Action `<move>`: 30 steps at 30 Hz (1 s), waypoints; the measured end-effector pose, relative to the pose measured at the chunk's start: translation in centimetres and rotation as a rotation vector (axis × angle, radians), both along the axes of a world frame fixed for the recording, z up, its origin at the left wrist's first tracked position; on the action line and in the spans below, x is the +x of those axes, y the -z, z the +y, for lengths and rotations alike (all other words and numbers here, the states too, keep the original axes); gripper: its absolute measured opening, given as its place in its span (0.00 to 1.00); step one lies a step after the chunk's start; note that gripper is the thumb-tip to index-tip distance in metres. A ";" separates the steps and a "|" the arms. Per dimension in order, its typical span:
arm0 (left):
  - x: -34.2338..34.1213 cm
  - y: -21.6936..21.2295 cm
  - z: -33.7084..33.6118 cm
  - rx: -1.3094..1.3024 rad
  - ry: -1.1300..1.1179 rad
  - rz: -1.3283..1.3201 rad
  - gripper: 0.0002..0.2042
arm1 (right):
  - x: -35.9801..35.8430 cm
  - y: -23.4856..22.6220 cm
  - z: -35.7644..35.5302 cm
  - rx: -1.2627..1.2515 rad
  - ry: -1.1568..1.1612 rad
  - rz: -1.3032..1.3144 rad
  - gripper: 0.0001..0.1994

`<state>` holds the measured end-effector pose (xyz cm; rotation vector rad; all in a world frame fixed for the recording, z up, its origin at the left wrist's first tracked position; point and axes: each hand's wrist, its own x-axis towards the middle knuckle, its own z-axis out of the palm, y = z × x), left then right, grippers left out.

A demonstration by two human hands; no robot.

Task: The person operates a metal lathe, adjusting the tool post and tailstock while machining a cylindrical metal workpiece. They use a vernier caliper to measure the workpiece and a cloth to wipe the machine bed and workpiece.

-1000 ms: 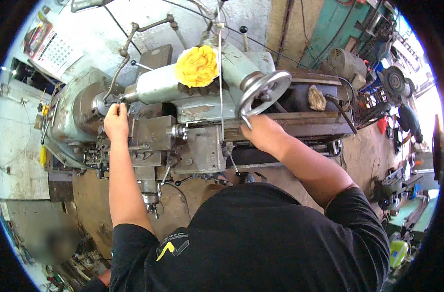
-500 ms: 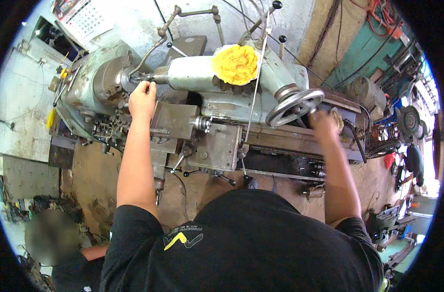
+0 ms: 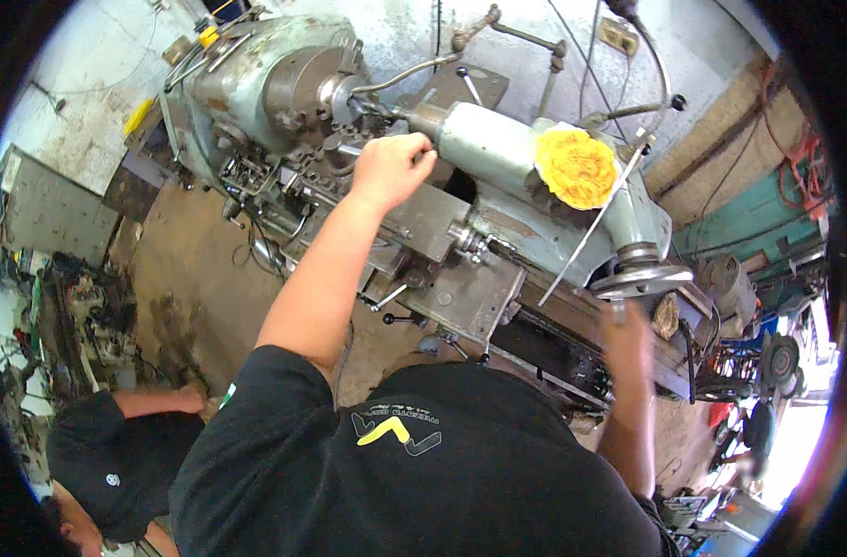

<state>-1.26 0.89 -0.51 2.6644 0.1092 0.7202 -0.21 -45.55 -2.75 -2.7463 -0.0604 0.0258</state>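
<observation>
Currently: drilling setup on the lathe

Left hand [image 3: 388,169] is closed on something at the drill end of the tailstock quill [image 3: 421,121], just beside the chuck [image 3: 303,88]; what it grips I can't tell. Right hand [image 3: 627,339] is blurred below the tailstock handwheel [image 3: 641,276]; open or closed, can't tell. Looks like seating or adjusting the tool. Next move likely calls for steady handwheel feed. Tailstock [image 3: 525,176] sits on the lathe bed, long axis along it, nose pointing at the chuck. Yellow rag [image 3: 576,167] lies on top.
</observation>
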 end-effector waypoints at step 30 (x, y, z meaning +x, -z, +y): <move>1.0 0.4 1.0 0.008 0.053 -0.097 0.09 | 6.1 7.0 -7.8 -0.522 0.046 0.200 0.22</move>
